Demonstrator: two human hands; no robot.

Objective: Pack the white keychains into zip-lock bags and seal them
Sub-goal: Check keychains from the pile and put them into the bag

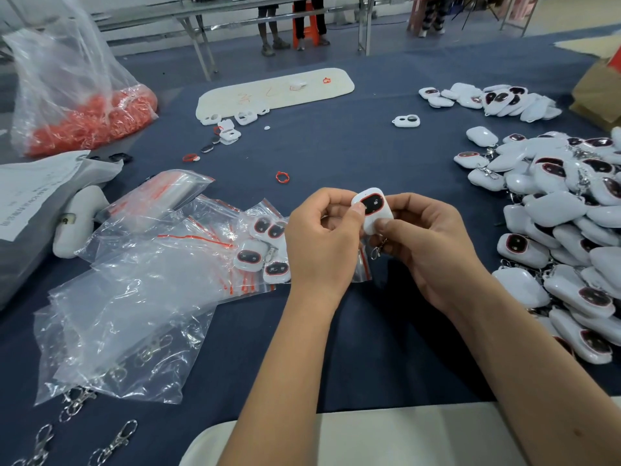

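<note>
From the head camera, both hands met above the blue tabletop [353, 156]. The left hand [322, 240] and right hand [433, 240] together pinched one white keychain [372, 209], its dark window facing up and its metal clasp [378, 249] dangling below; each grip was clenched on it. A small zip-lock bag [363, 269] showed just under the hands, though whether the left fingers also held it could not be told. Packed bags [265, 250] lay left, the loose keychain pile [564, 230] right. To do this well, the bag mouth should probably be spread wide, the clasp fed in first, then the red strip pressed along fully.
</note>
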